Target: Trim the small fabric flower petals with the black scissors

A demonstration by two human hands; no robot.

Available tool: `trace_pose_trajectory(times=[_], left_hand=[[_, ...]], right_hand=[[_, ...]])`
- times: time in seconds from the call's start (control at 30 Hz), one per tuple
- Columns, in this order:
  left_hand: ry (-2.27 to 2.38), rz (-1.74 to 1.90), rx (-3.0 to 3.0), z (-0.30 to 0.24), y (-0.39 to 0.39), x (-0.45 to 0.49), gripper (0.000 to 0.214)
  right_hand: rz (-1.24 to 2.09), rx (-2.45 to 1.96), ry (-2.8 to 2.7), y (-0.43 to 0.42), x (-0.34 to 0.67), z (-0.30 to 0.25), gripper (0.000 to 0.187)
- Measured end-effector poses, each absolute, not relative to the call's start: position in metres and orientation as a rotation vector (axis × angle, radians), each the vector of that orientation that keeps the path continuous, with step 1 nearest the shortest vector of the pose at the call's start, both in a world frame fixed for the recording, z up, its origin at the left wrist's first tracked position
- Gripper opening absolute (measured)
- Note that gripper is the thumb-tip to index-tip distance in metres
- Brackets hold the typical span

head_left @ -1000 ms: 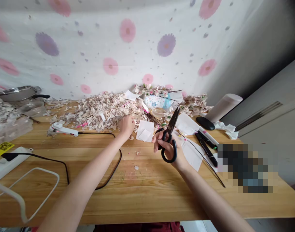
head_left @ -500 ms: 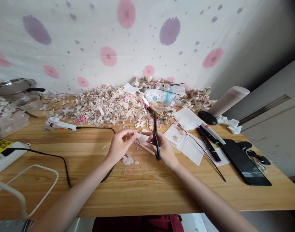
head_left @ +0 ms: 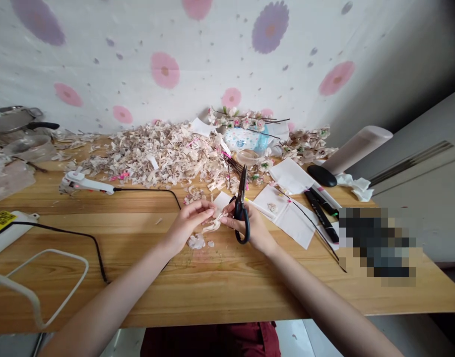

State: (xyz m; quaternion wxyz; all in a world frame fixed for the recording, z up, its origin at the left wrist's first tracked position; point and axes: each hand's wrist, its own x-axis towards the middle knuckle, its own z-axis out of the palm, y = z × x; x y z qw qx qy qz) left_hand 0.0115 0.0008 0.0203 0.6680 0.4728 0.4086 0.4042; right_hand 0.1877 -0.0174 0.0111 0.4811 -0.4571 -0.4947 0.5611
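A pixelated block (head_left: 376,245) covered whatever lay at the right end of the table (head_left: 227,282). The pale scrap (head_left: 213,226) pinched in the left hand (head_left: 186,225) was too small to identify. The right hand (head_left: 255,230) hid part of the handle loops of the scissors (head_left: 242,196). The picture's left edge cut off the pan (head_left: 11,118) and the power strip (head_left: 9,233). The 2 forearms ran out at the bottom.

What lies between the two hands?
In the head view, a pale flower piece, pinched by the left hand and touching the right hand, which grips black scissors.
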Motion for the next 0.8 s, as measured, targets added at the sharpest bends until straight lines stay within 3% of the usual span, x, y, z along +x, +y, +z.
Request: trace_pose_trajectory(times=[0.8], left_hand=[[0.944,0.704,1.454,0.0232,0.0024,0.0095,0.021]], right_hand=[[1.411,-1.163,-1.383,-0.0212,0.1963,0.0164,0.044]])
